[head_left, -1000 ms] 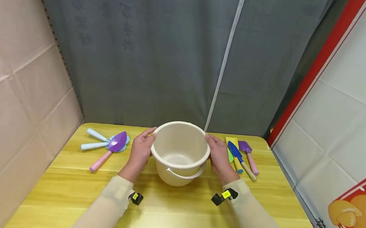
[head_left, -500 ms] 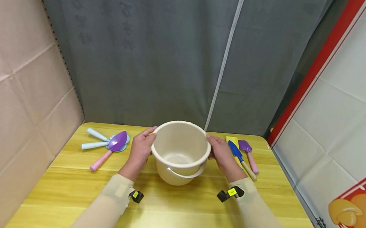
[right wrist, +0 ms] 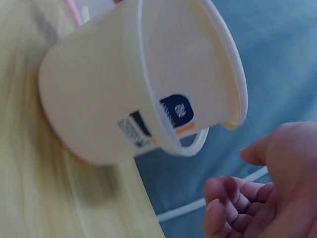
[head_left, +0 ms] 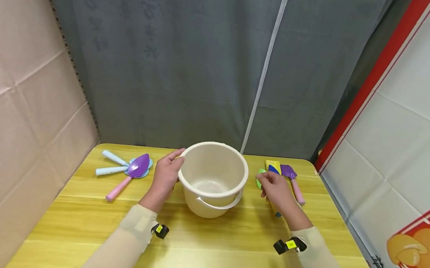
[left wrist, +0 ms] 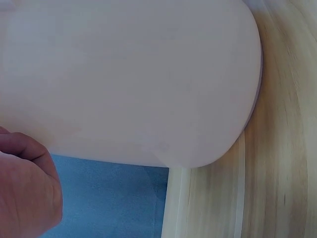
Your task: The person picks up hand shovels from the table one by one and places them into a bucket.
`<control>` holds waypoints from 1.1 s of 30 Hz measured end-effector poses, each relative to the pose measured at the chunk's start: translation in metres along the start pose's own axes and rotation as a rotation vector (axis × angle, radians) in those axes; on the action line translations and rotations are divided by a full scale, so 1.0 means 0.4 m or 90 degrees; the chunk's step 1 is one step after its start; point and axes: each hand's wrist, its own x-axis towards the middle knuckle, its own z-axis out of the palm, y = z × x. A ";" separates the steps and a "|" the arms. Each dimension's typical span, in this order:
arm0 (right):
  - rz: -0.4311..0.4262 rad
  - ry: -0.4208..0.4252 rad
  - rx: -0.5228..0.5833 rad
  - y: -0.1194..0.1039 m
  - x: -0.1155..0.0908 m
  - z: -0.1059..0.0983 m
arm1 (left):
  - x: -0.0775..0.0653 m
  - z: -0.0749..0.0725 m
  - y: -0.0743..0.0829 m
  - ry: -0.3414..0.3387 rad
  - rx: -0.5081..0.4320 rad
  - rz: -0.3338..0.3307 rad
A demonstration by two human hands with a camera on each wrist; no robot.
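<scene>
A cream plastic bucket (head_left: 208, 206) with its handle hanging at the front stands upright on the wooden table. My left hand (head_left: 164, 179) grips its rim at the left, thumb near the inner edge. Close up in the left wrist view are the bucket's pale wall (left wrist: 138, 89) and part of that hand (left wrist: 27, 191). My right hand (head_left: 281, 197) is off the bucket, its fingers loosely bent and holding nothing. It hovers over the small garden tools on the right, hiding parts of the blue trowel (head_left: 273, 169) and the green tool (head_left: 260, 179).
Left of the bucket lie a purple trowel (head_left: 138, 167) with a pink handle and two light blue tools (head_left: 110, 171) crossing under it. At the right are a yellow tool (head_left: 273, 163) and a purple shovel (head_left: 288, 172). A grey curtain (head_left: 165, 79) hangs behind the table.
My right hand has let go of the bucket's rim and moved right, over the tools there. The left hand and the bucket have stayed in place.
</scene>
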 end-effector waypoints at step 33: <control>-0.007 0.108 -0.456 0.167 -0.069 -0.003 | -0.001 0.001 -0.001 0.004 -0.007 0.003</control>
